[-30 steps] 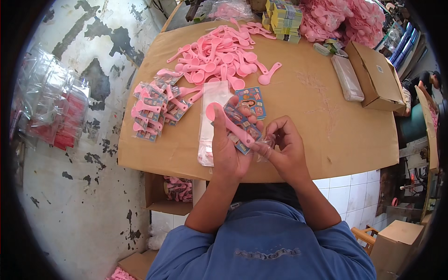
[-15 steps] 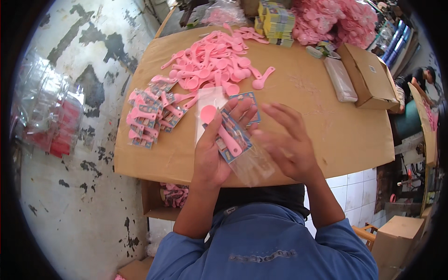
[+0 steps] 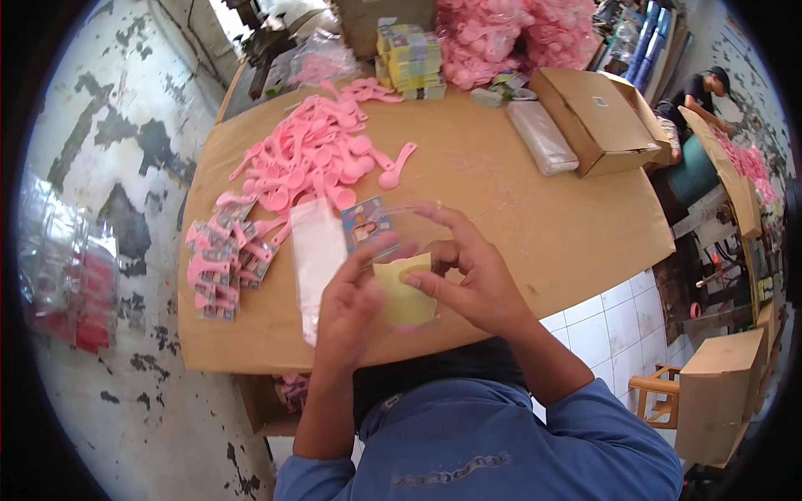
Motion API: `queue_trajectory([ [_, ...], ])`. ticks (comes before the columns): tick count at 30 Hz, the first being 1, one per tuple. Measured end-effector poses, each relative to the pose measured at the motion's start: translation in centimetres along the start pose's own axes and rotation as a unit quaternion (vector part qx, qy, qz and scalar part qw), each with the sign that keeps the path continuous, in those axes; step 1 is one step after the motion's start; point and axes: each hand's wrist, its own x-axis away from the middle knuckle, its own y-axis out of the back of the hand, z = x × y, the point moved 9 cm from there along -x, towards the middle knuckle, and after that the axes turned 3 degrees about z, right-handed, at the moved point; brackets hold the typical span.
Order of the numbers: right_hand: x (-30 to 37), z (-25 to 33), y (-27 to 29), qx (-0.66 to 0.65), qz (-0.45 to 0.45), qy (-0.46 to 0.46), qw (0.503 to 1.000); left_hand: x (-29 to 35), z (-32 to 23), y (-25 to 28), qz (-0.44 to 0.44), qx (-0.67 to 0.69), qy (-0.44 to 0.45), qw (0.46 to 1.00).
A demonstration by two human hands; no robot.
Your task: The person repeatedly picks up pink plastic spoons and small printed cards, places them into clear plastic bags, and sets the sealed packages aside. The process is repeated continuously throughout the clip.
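Both my hands meet over the near edge of the brown table (image 3: pixel 535 225). My left hand (image 3: pixel 349 311) and my right hand (image 3: pixel 464 280) together pinch a small clear packet with a pale yellow card back (image 3: pixel 407 294). Just beyond the fingers lies a printed blue card (image 3: pixel 368 225) on the table. A stack of clear plastic bags (image 3: pixel 316 259) lies to the left of my left hand. A heap of loose pink plastic spoons (image 3: pixel 313 163) spreads across the far left of the table. Finished pink packets (image 3: pixel 219 267) are piled at the left edge.
An open cardboard box (image 3: pixel 597 117) and a clear wrapped bundle (image 3: pixel 543 138) sit at the right back. Stacked card packs (image 3: pixel 409 58) and bags of pink items (image 3: pixel 518 33) stand at the far edge. Another person (image 3: pixel 702 92) works at the far right. Red packets in plastic (image 3: pixel 71 275) lie on the floor.
The packet has been turned over, so its yellow back faces me instead of the printed side with the pink spoon. My hands have drawn a little closer to me.
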Motion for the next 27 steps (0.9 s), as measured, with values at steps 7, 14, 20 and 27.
queue_trajectory([
  [7, 0.8, -2.4, 1.2, -0.085, -0.093, -0.032, 0.991, 0.1, 0.9, 0.2, -0.128, -0.044, 0.045, 0.990],
  [14, -0.3, 5.0, 0.3, 0.397, -0.137, 0.260, 0.870, 1.3, -0.2, 0.5, -0.143, -0.128, 0.033, 0.981],
  [20, -1.1, 5.5, -1.5, 0.452, -0.148, 0.304, 0.825, 1.6, -0.4, 0.0, -0.122, -0.138, 0.022, 0.983],
  [27, -1.2, 5.1, -1.8, 0.493, -0.146, 0.318, 0.797, 1.9, 0.3, 0.2, -0.085, -0.157, 0.034, 0.983],
])
